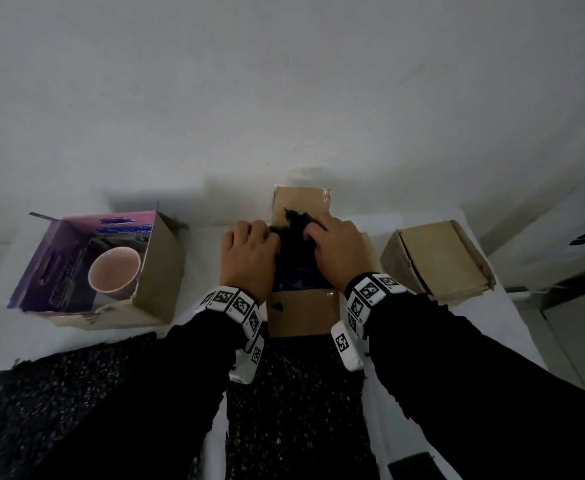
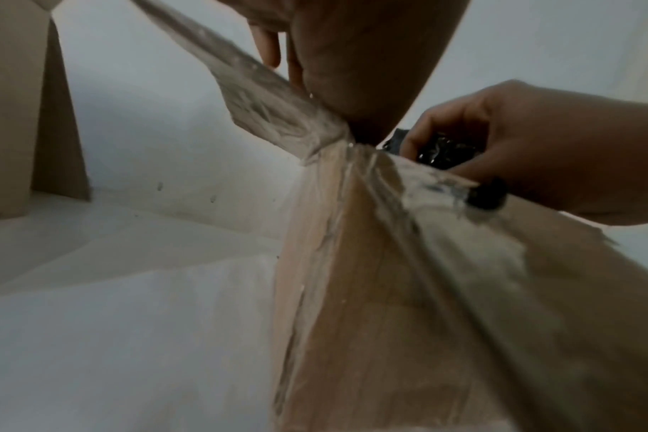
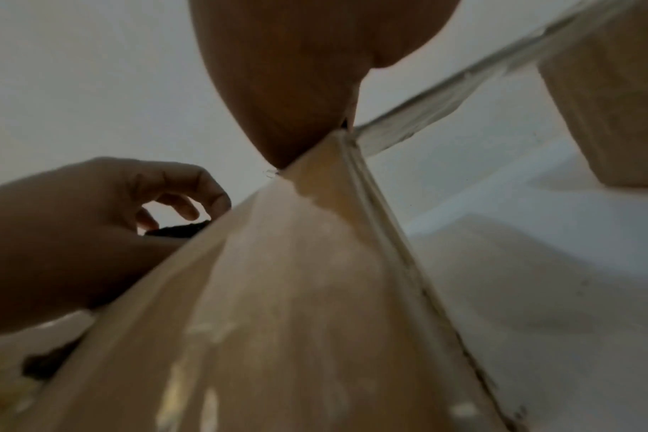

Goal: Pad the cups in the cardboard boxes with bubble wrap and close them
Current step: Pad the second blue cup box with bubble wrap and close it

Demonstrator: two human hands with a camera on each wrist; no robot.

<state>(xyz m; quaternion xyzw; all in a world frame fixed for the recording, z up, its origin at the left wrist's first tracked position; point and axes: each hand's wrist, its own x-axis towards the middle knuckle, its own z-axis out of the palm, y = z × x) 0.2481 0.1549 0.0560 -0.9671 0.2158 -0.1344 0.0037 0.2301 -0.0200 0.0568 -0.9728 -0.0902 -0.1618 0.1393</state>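
An open brown cardboard box (image 1: 303, 311) stands in the middle of the white table, flaps spread. Black bubble wrap (image 1: 296, 233) fills its top, and a dark blue cup (image 1: 299, 276) shows beneath it. My left hand (image 1: 249, 251) and right hand (image 1: 336, 244) both reach into the box with curled fingers on the wrap. The left wrist view shows the right hand (image 2: 518, 152) gripping shiny black wrap (image 2: 444, 153) above the box wall (image 2: 426, 292). From the right wrist, the left hand (image 3: 111, 204) curls over the wrap (image 3: 178, 231).
A purple-lined box (image 1: 159, 271) at the left stands open and holds a pink cup (image 1: 114, 273). A closed brown box (image 1: 436, 261) sits at the right. Two black bubble wrap sheets (image 1: 76, 393) lie along the near table edge. A wall rises just behind.
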